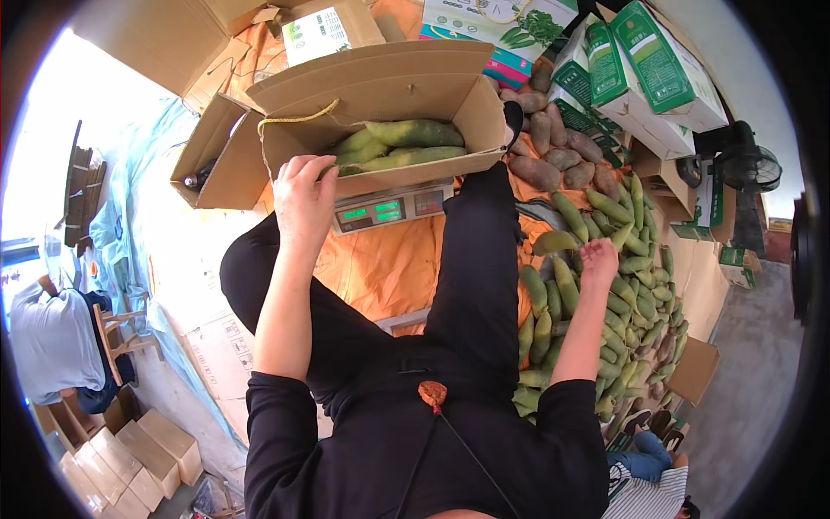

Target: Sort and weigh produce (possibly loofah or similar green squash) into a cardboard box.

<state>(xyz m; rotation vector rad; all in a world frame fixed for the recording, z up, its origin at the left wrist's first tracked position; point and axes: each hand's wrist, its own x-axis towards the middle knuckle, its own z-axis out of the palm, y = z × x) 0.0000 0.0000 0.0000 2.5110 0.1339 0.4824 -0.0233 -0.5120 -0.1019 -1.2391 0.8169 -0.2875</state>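
Note:
An open cardboard box (380,105) with a yellow cord stands on a digital scale (413,211) in front of me. Several long green radishes (415,132) lie inside it. My left hand (303,190) grips the box's near left edge, thumb and fingers at the rim. Over to the right, my right hand (598,262) is down at a large heap of green radishes (635,298). Its fingers are curled beside one radish (555,242) and against another (622,237); whether it holds either of them is hidden.
Reddish-brown tubers (562,158) lie beyond the heap. Green and white cartons (653,56) are stacked at the far right, near a small black fan (750,166). Orange sheeting (372,275) lies under the scale. Other people (60,337) sit at the left and lower right.

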